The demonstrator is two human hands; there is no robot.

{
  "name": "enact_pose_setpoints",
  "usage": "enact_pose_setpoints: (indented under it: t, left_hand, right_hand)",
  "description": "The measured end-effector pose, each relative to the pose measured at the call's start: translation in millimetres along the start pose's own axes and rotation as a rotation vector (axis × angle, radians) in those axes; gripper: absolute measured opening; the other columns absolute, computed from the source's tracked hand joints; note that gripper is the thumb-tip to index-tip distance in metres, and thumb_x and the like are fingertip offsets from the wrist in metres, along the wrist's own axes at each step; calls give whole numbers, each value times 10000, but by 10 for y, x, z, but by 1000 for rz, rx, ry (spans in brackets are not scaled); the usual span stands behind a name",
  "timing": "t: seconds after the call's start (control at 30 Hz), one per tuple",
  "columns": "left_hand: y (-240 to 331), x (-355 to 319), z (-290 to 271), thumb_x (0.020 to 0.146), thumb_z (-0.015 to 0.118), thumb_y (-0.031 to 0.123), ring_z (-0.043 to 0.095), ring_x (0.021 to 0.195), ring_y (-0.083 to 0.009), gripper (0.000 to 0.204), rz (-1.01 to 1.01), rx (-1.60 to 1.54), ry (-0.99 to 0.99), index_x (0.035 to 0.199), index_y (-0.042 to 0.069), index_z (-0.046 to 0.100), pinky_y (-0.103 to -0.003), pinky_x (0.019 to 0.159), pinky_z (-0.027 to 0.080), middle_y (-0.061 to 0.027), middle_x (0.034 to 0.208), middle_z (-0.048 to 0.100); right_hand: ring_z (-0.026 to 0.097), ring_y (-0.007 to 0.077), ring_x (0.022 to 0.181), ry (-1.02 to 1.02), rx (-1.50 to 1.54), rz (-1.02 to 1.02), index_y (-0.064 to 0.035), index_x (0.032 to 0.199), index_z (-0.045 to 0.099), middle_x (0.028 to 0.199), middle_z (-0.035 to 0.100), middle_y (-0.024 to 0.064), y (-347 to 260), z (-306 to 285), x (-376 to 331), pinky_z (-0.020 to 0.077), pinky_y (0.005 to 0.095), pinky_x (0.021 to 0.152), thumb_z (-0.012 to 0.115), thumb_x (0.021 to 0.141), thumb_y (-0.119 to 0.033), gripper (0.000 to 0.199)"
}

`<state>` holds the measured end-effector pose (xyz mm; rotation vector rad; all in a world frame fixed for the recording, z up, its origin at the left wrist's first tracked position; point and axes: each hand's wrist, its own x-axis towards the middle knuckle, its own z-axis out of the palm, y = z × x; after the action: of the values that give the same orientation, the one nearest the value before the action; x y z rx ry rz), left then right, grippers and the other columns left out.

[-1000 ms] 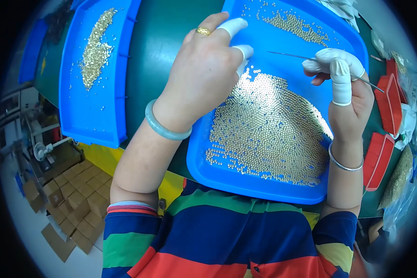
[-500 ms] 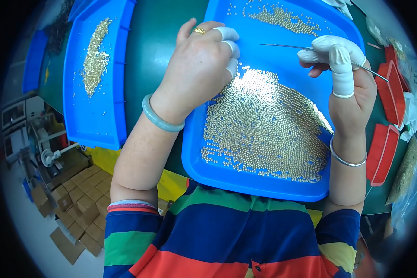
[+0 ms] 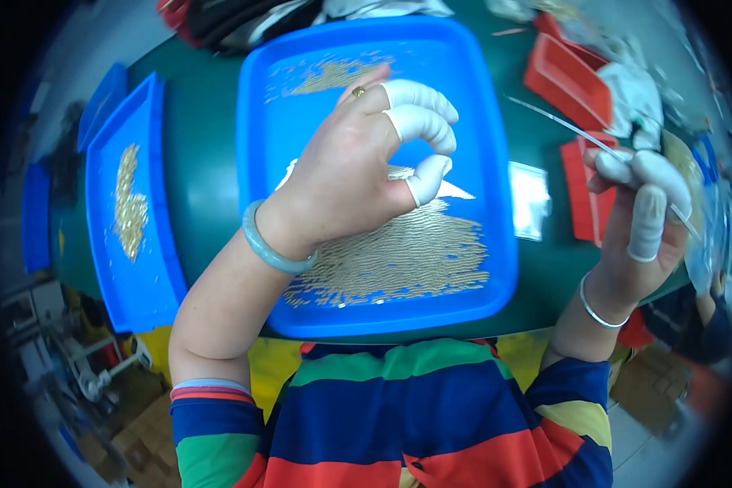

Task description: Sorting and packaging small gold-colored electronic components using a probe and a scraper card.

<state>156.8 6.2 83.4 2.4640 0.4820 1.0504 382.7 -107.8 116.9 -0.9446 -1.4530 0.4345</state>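
A large blue tray (image 3: 503, 268) lies in front of me, with a broad spread of small gold beads (image 3: 398, 256) in its near part. A smaller patch of gold beads (image 3: 333, 76) is at its far end. Above the tray's middle is my left hand (image 3: 358, 163), with white finger cots on thumb and two fingers. Those fingers curve round with tips close but apart, and I see nothing between them. Off the tray's right side, my right hand (image 3: 647, 207), also in white finger cots, grips a long thin metal needle (image 3: 557, 122) that slants toward the upper left.
A narrower blue tray (image 3: 159, 244) with gold pieces (image 3: 130, 207) stands on the green table (image 3: 207, 122) at left. Red bins (image 3: 573, 73) and a small clear bag (image 3: 529, 199) lie at right. Dark and grey cloth (image 3: 260, 24) is beyond the large tray.
My right hand has carried the needle rightward, from over the large tray to beside the red bins. My left hand's thumb and fingers now show in a curve. The whole view has shifted.
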Motion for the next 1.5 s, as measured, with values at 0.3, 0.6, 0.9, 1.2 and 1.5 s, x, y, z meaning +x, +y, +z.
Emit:
enact_pose_setpoints:
  t: [0.3, 0.6, 0.9, 1.2, 1.5]
  left_hand:
    - [458, 939, 1112, 674, 645, 40, 576, 928, -202, 119, 200, -305, -125, 750, 93, 570, -447, 988, 343, -59, 937, 601]
    - [772, 1413, 1779, 635, 671, -9, 572, 847, -217, 185, 222, -482, -175, 755, 72, 556, -342, 827, 433, -70, 898, 574]
    - [835, 1590, 2043, 671, 654, 24, 564, 890, -229, 150, 262, -447, -257, 782, 82, 572, -401, 933, 390, -44, 914, 592]
    - [805, 1664, 2032, 653, 670, -11, 593, 876, -218, 168, 313, -148, -315, 790, 63, 607, -430, 947, 393, -53, 873, 616]
    - [741, 1600, 2092, 670, 691, 8, 588, 856, -206, 146, 93, -371, -288, 765, 56, 591, -386, 894, 414, -71, 870, 614]
  right_hand:
    - [615, 245, 765, 305, -92, 10, 50, 880, 555, 836, 615, 198, -291, -993, -537, 503, 315, 690, 559, 860, -183, 234]
    - [615, 207, 726, 345, -159, 24, 38, 865, 574, 814, 625, 170, -237, -1568, -681, 486, 275, 636, 542, 852, -106, 149]
    - [616, 264, 740, 273, -321, 99, 58, 872, 557, 834, 602, 194, -185, -1847, -768, 521, 334, 644, 542, 866, -182, 241]
    - [620, 235, 678, 115, -627, -100, -8, 857, 623, 799, 631, 115, -79, -1820, -634, 498, 286, 577, 676, 705, -36, 164]
    - [623, 228, 703, 361, -429, 46, 5, 845, 635, 795, 629, 135, -130, -1737, -712, 496, 262, 588, 685, 683, -11, 170]
